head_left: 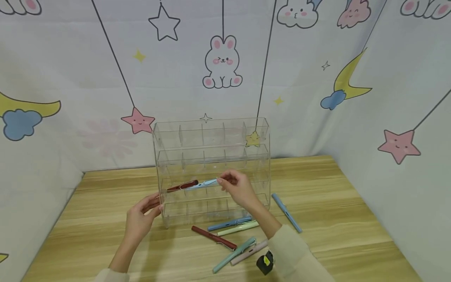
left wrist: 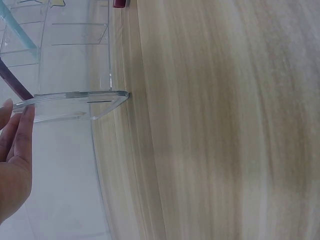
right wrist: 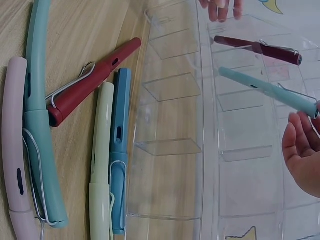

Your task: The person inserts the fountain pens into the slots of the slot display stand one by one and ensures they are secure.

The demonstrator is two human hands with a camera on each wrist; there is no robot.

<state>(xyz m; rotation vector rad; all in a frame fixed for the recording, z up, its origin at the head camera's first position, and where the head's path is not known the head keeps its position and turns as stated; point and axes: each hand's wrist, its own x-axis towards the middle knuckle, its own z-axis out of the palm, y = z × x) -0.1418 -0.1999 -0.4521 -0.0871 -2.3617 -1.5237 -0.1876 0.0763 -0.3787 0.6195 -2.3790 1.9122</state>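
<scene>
A clear acrylic rack [head_left: 156, 135] with stepped, divided tiers stands upright on the table. At its left side my left hand [head_left: 139, 221] grips the side panel, thumb and fingers at the edge [left wrist: 75, 95]. My right hand [head_left: 239, 190] pinches the cap end of a light blue pen [right wrist: 270, 90], held slanted over a lower-middle tier. The pen's other end reaches down into a compartment. To its left, a dark red pen [head_left: 181, 186] lies slanted in the compartment nearest my left hand.
Before the rack lie another dark red pen [head_left: 213, 237], a blue pen [head_left: 229, 224], a pale green pen [head_left: 237, 228], a teal pen [head_left: 234, 254] and a pink pen [head_left: 248, 253]. A blue pen [head_left: 287, 213] lies to the right. A black object [head_left: 264, 264] sits by my right sleeve.
</scene>
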